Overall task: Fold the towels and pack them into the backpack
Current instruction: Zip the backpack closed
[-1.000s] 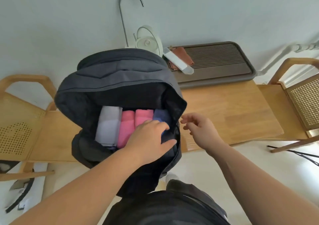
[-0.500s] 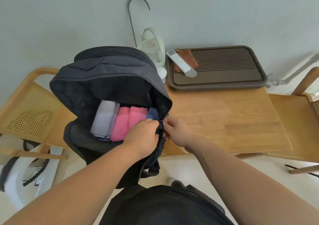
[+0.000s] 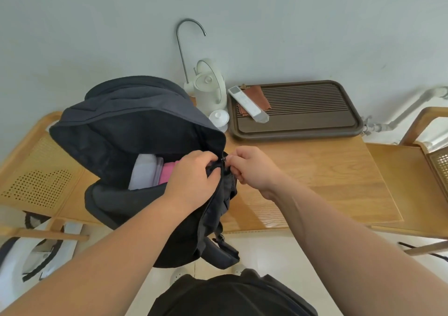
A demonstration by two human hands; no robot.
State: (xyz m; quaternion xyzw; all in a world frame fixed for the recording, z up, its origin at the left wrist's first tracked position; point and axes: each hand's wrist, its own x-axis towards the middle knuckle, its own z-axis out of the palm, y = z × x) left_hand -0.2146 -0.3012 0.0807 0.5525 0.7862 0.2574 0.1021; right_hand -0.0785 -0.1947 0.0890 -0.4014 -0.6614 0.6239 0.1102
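Both hands meet at the right edge of the backpack point(image 3: 135, 131), which stands open on the wooden tabletop point(image 3: 315, 175): the left hand point(image 3: 191, 180) grips the fabric, the right hand point(image 3: 252, 167) pinches the zipper pull. Folded white and pink towels point(image 3: 150, 172) sit inside.

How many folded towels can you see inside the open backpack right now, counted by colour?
White folded towel: 1
Pink folded towel: 1
Total visible: 2

They stand side by side in the dark grey fabric backpack. The left hand covers the opening beyond the pink one, so more may be hidden.
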